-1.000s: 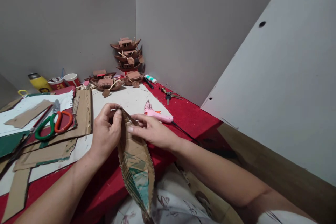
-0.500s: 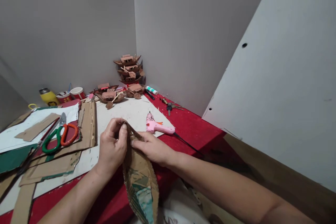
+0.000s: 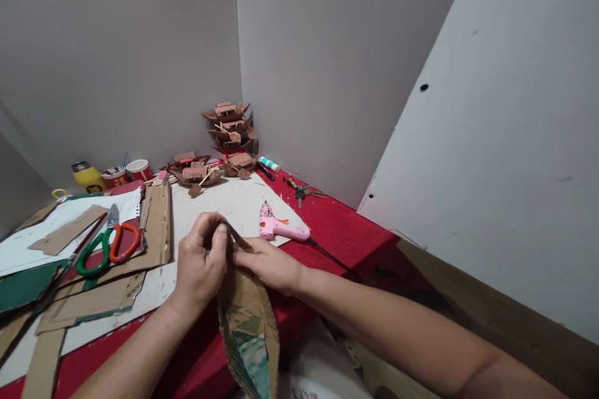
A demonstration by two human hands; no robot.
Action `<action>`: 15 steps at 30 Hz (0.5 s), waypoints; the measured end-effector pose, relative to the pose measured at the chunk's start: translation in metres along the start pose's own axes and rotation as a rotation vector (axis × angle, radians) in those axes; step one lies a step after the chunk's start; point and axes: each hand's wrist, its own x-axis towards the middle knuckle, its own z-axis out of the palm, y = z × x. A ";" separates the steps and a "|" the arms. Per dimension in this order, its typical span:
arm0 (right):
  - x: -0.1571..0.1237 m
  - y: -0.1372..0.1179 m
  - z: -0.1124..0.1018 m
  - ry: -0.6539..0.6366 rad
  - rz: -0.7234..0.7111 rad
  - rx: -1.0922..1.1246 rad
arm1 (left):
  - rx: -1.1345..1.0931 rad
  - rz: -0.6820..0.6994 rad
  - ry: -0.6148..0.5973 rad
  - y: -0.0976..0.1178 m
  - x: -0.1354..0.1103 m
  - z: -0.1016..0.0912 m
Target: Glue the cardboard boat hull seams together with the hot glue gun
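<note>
A long, leaf-shaped cardboard boat hull (image 3: 250, 318) hangs between my hands, its far tip pointing away from me. My left hand (image 3: 203, 259) pinches that tip between thumb and fingers. Just beside it, my right hand (image 3: 266, 264) grips the right side wall of the hull, with its fingertips partly hidden by the cardboard. Torn brown and teal paper shows on the hull's inside. Beyond my right hand, a pink hot glue gun (image 3: 283, 227) lies on its side, its nozzle pointing away and its black cord trailing right.
Green-and-orange-handled scissors (image 3: 110, 246) lie on stacked cardboard (image 3: 159, 230) at left. Finished model boats (image 3: 229, 131) are piled in the far corner. Keys (image 3: 304, 193), a glue stick (image 3: 269, 164), paper cups (image 3: 139, 169) and a yellow bottle (image 3: 88, 177) stand or lie farther back. Grey panels (image 3: 318, 75) enclose the table.
The camera view has shifted slightly. Both hands keep nearly the same hold on the cardboard hull, whose near end has swung a little left.
</note>
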 end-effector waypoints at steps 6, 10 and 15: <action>-0.002 0.002 0.003 -0.082 0.038 0.113 | 0.067 -0.023 -0.061 0.000 0.008 -0.008; -0.005 0.006 0.003 -0.084 0.111 0.085 | -0.067 -0.128 -0.006 -0.001 0.020 -0.018; -0.008 0.006 0.000 -0.032 0.162 0.055 | -0.160 -0.182 0.236 -0.019 0.035 -0.030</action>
